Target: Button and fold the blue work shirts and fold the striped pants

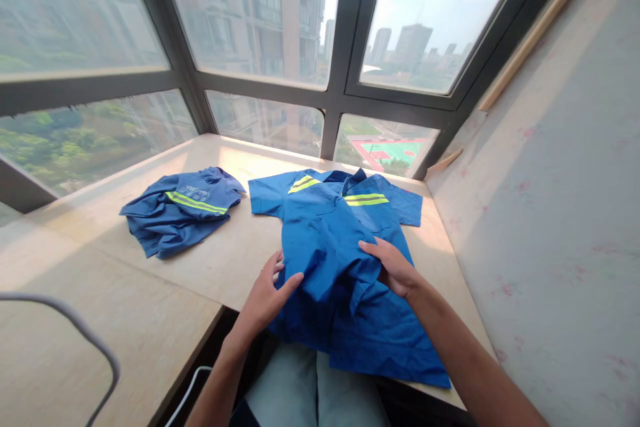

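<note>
A blue short-sleeved work shirt [320,227] lies spread out in front of me, collar toward the window, with yellow-green reflective stripes across its chest. Its lower front is rumpled, and the hem hangs at the surface's front edge above my legs. My right hand [393,267] holds the loose front edge of the shirt, thumb on top and the other fingers partly hidden under the cloth. At the shirt's left side, my left hand [273,290] touches the fabric with thumb and fingers apart. A second blue shirt [183,210], crumpled and bearing a similar stripe, lies to the left.
The pale window ledge [125,293] runs along tall dark-framed windows [340,47]. A papered wall [560,213] closes off the right side. A grey cable [85,327] curves in at lower left, and a white cord [187,390] hangs below the ledge's edge.
</note>
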A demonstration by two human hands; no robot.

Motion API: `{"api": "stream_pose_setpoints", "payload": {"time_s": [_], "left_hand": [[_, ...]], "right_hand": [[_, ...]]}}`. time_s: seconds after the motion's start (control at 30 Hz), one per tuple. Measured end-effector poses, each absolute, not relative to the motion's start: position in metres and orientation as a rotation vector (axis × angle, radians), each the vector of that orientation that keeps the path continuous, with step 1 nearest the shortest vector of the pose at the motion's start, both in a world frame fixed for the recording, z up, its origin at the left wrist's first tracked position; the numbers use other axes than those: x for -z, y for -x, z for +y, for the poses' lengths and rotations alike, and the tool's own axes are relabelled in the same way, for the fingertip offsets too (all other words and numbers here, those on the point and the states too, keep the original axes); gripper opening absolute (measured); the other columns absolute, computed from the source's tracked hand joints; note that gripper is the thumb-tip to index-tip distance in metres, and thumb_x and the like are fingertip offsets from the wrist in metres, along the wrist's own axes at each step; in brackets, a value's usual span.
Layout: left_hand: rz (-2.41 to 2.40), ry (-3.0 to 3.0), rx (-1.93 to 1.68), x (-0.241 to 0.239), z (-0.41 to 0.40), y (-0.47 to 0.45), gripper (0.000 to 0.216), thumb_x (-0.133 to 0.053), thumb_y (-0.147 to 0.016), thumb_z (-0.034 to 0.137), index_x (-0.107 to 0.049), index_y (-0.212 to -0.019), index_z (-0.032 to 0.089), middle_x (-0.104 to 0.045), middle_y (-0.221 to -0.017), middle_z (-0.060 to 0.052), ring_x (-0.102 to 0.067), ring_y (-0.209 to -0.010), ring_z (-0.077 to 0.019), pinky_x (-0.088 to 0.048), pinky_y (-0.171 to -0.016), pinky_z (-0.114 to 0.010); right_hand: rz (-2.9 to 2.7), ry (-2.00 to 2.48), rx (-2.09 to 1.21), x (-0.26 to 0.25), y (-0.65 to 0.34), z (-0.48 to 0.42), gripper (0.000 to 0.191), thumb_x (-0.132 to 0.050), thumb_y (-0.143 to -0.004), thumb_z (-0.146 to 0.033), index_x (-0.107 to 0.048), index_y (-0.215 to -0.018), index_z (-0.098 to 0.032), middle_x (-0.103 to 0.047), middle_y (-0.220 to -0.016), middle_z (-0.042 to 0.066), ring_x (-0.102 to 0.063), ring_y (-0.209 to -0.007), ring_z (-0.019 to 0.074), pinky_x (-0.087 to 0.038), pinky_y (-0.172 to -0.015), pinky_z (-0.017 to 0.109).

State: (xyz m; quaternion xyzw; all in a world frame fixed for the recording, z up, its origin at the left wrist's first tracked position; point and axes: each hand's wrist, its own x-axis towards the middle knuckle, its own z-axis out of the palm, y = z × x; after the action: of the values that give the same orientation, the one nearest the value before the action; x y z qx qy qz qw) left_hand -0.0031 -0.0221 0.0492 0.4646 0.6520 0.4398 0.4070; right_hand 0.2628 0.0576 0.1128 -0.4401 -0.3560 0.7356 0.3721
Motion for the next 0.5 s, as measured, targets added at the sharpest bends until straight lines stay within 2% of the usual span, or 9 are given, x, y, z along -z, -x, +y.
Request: {"api": "stream_pose_setpoints", "payload": {"time_s": [0.1,0.2,0.27,0.37,0.43,0.5], "left_hand": [[1.520,-1.088,-1.111,-0.049,-0.060,0.006,0.100,-0.086,-0.061,0.046,-0.041,-0.148,0.022,-0.045,-0.152,-0.018,-0.045,-0.139,-0.0338,-0.043,-0.111,-0.045],[1.615,-0.940,-1.141,-0.046,-0.083,0.004,0.107,-0.089,-0.056,0.045,-0.040,-0.148,0.020,-0.046,-0.150,-0.021,-0.050,-0.134,-0.0355,-0.047,-0.106,-0.046],[1.666,-0.842,-1.157,-0.043,-0.088,0.003,0.097,-0.087,-0.057,0.049,-0.049,-0.140,0.017,-0.058,-0.138,-0.020,-0.060,-0.123,-0.0345,-0.051,-0.101,-0.045],[1.685,-0.822,-1.146,-0.038,-0.090,0.004,0.066,-0.085,-0.059,0.050,-0.067,-0.114,0.016,-0.073,-0.111,-0.013,-0.068,-0.106,-0.0322,-0.053,-0.098,-0.045],[1.707,-0.831,-1.147,-0.036,-0.090,0.005,0.048,-0.084,-0.062,0.046,-0.072,-0.098,0.017,-0.076,-0.097,-0.009,-0.070,-0.099,-0.0315,-0.054,-0.096,-0.045],[1.697,-0.704,-1.206,-0.035,-0.092,0.007,0.034,-0.081,-0.067,0.039,-0.073,-0.092,0.017,-0.076,-0.089,-0.007,-0.071,-0.093,-0.0294,-0.056,-0.091,-0.044]], "right_hand": [[-0.717,0.986,-2.029,-0.132,-0.255,0.061,0.014,-0.070,-0.085,-0.029,-0.068,-0.092,-0.017,-0.073,-0.065,-0.001,-0.068,-0.054,0.0152,-0.057,-0.052,0.024],[-0.603,0.886,-2.116,-0.137,-0.255,0.055,0.009,-0.064,-0.089,-0.023,-0.065,-0.093,-0.015,-0.072,-0.064,-0.002,-0.067,-0.051,0.0113,-0.055,-0.050,0.018],[-0.569,0.908,-2.103,-0.127,-0.258,0.044,0.010,-0.065,-0.087,-0.022,-0.065,-0.095,-0.015,-0.073,-0.068,-0.001,-0.067,-0.052,0.0114,-0.057,-0.054,0.020],[-0.543,1.086,-2.039,-0.092,-0.267,0.018,0.017,-0.070,-0.081,-0.024,-0.065,-0.096,-0.017,-0.076,-0.073,0.001,-0.070,-0.057,0.0165,-0.061,-0.061,0.029],[-0.520,1.234,-1.963,-0.063,-0.276,0.002,0.019,-0.074,-0.077,-0.025,-0.064,-0.091,-0.020,-0.075,-0.070,0.001,-0.072,-0.060,0.0205,-0.061,-0.062,0.033],[-0.533,1.248,-1.890,-0.040,-0.285,-0.011,0.019,-0.077,-0.071,-0.022,-0.062,-0.083,-0.020,-0.074,-0.067,0.001,-0.072,-0.062,0.0199,-0.059,-0.060,0.030]]}}
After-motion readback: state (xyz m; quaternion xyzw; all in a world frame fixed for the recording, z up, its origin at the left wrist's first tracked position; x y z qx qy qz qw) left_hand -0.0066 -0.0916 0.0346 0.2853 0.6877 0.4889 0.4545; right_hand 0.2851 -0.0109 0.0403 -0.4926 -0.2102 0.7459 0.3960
